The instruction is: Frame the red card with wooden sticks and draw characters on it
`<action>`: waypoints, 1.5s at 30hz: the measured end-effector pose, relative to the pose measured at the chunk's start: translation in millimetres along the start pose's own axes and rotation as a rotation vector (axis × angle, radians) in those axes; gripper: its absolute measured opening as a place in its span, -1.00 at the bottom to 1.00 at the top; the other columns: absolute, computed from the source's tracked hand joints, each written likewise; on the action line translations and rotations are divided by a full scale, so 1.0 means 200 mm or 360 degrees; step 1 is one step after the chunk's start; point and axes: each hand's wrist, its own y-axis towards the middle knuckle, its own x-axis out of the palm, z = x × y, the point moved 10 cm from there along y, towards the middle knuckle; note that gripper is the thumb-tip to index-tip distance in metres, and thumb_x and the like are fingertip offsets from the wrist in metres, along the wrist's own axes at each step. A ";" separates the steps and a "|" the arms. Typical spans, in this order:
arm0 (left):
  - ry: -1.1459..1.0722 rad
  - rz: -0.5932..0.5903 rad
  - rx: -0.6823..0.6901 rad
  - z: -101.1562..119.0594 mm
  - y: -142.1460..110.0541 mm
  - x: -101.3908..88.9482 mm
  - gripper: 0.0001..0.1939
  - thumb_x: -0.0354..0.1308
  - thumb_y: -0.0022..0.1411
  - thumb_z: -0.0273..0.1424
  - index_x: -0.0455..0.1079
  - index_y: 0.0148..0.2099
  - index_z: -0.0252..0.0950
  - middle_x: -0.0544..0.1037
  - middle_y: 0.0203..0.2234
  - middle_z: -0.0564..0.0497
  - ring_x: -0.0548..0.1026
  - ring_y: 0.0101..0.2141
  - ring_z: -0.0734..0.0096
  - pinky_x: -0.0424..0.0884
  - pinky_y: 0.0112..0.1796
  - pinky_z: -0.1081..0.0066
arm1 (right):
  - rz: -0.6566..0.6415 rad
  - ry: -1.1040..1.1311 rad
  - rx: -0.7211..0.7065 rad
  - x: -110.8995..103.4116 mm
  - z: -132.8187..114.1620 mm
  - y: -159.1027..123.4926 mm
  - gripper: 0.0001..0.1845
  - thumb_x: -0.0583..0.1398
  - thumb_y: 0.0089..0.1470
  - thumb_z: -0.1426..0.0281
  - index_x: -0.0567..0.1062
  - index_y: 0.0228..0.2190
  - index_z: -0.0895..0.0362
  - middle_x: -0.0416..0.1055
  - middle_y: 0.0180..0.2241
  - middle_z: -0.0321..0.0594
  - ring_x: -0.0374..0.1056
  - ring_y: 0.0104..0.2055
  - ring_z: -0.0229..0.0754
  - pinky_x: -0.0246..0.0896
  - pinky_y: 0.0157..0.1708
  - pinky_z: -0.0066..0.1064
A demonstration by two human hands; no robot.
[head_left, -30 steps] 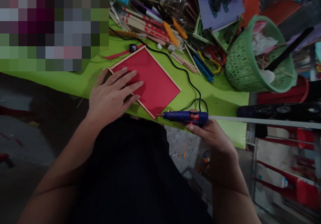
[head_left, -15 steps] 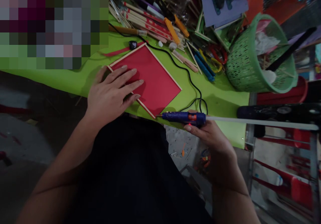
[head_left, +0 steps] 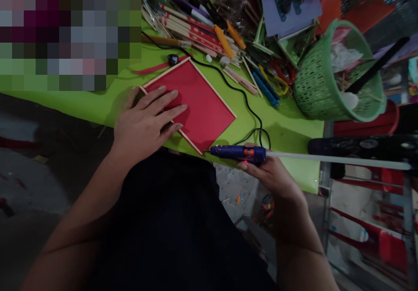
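Note:
A red square sheet (head_left: pixel 199 104) lies flat on the green tabletop, with thin pale wooden sticks along three of its edges; the edge at the lower right is bare. My left hand (head_left: pixel 146 112) rests spread over the sheet's left part, fingers apart, pressing on it. In my right hand (head_left: pixel 271 169) is a blue hot glue gun (head_left: pixel 237 152) with a glowing red light. Its nozzle touches or nearly touches the sheet's near corner. A long whitish glue stick (head_left: pixel 336 159) sticks out of the gun's back end.
A black cord (head_left: pixel 246 97) winds across the green tabletop (head_left: pixel 287 138). Behind lie blue-handled scissors (head_left: pixel 266 86), orange-handled tools (head_left: pixel 224 41) and several red-and-white packets of sticks. A green basket (head_left: pixel 313 78) holding scraps stands at the right. Red chairs (head_left: pixel 392 247) are below right.
The glue gun has shifted very slightly left in the picture, its nozzle still at the sheet's near corner. My left hand and the red sheet have stayed put.

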 end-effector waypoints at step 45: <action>0.0184 0.0148 0.0123 0.02 0.00 -0.02 -0.58 -0.10 0.53 -0.15 0.33 0.32 0.02 0.31 0.37 0.16 0.24 0.37 0.23 0.05 0.37 0.00 | 0.0125 -0.0151 0.0004 -0.05 0.01 0.01 -0.64 0.31 0.15 0.03 0.53 -0.26 0.08 0.51 -0.36 -0.25 0.43 -0.35 -0.11 0.31 -0.32 -0.35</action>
